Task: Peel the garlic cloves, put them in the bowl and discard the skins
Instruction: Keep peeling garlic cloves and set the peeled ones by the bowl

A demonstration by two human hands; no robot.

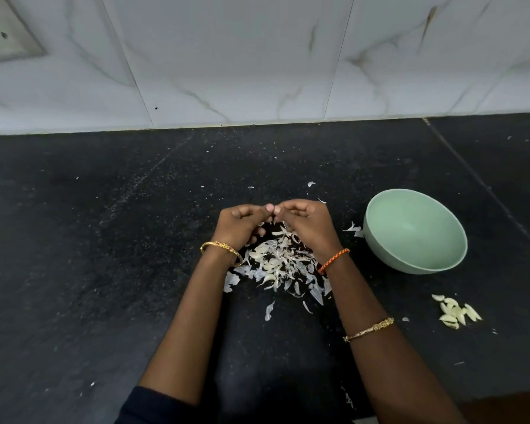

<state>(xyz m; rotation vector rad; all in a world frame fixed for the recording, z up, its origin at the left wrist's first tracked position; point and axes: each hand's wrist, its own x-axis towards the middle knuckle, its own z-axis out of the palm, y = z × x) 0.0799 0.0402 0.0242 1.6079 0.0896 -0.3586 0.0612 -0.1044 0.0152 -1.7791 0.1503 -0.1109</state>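
Head view: left hand (242, 223) and right hand (306, 223) curled, thumbs touching, likely pinching a clove I can't see. Small and slick once bare, so grip the ends. Papery skins (280, 264) lie under the wrists. Bowl (377, 240) right of hands looks empty; peeled cloves (456, 312) sit on the counter nearer, further right.

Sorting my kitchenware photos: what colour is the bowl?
The bowl is pale mint green, inside and out, seen in the head view.

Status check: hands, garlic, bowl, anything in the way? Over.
Both hands, left hand and right hand, pinched together over skin pile; contents hidden. Peeled cloves on counter, green bowl looks empty. Nothing blocking bowl.
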